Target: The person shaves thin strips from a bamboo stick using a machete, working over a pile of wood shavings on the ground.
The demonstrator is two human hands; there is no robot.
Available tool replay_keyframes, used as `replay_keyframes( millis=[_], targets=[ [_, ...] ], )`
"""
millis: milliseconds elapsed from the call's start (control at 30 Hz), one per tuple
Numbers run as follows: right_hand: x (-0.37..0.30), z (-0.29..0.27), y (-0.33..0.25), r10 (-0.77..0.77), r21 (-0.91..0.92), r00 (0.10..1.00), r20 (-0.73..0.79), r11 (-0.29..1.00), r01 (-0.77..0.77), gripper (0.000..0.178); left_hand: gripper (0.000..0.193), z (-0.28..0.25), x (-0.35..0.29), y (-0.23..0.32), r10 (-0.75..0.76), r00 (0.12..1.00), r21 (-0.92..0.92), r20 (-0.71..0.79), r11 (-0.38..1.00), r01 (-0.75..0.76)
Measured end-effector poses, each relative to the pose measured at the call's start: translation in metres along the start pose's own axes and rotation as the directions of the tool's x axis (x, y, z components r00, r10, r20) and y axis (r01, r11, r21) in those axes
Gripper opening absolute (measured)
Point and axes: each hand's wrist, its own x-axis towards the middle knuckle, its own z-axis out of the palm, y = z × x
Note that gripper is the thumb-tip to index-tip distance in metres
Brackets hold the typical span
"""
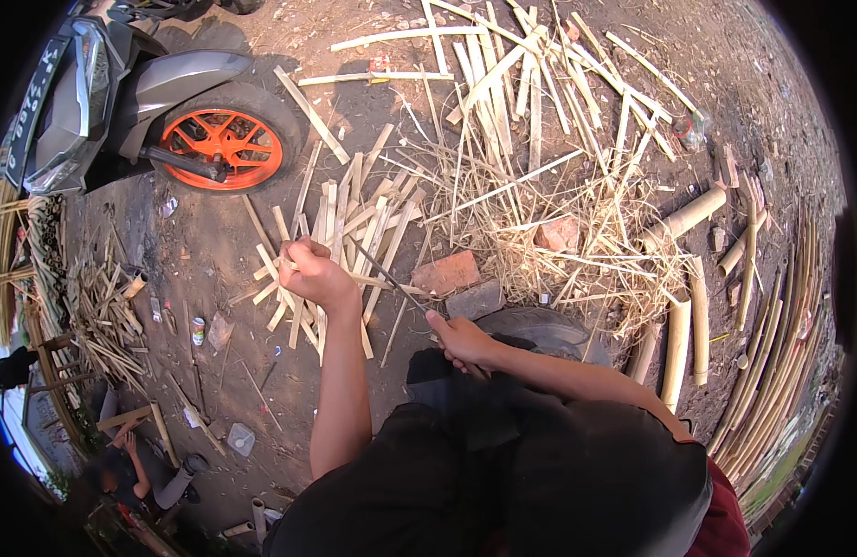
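Over strips, blade is being clenched in right hand; fisted left hand, contents unclear, is being endangered by possible slippage.

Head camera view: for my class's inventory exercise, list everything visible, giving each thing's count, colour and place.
Motorbike: one, grey, upper left
Wheel: one, orange rim, on the motorbike
Strips: many, pale, centre, top and left
Shavings: uncountable, straw-coloured, right of centre
Bricks: three, two reddish, one greyish, around the shavings
Tyre: one, dark, below the shavings
Bamboo pieces: several, tan, right
Poles: many, brownish, far right
Can: one, light, left
Container: one, clear, lower left
Litter: scattered, too small to identify
Co-worker: one, dark clothing, lower left
Tool: one, dark, slanting up-left from the right hand
Left hand: one, bare, curled, over the strips
Right hand: one, bare, gripping the tool
Legs: two, black-clothed, bottom
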Motion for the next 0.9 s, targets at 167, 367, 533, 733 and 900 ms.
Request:
replay_keyframes(
  millis=[167, 367, 533, 733, 900],
  targets=[
    [-0.005, -0.012, -0.026, -0.197, -0.002, 0.977, -0.077, 0.98, 0.197, 0.072, 0.023, 0.001, -0.014, 0.016, -0.055, 0.997, -0.144, 0.061, 0.988, 0.063],
    [-0.004, -0.044, -0.037, -0.312, -0.078, 0.925, -0.216, 0.95, 0.303, 0.071, 0.029, 0.001, -0.037, 0.027, -0.105, 0.989, -0.262, 0.108, 0.956, 0.13],
    [-0.009, -0.088, -0.015, -0.134, -0.123, 0.93, -0.343, 0.988, 0.097, 0.07, 0.029, -0.003, -0.058, 0.016, 0.086, 0.891, -0.204, 0.445, 0.979, 0.008],
    [-0.024, -0.107, -0.006, -0.129, -0.064, 0.901, -0.414, 0.992, 0.113, 0.071, 0.038, -0.016, -0.043, 0.03, -0.181, 0.636, -0.066, 0.75, 0.936, 0.345],
    [-0.039, -0.099, -0.014, -0.215, -0.121, 0.92, -0.327, 0.975, 0.184, 0.072, 0.05, -0.012, -0.046, 0.019, 0.123, 0.662, -0.354, 0.74, 0.907, 0.227]
  ],
)
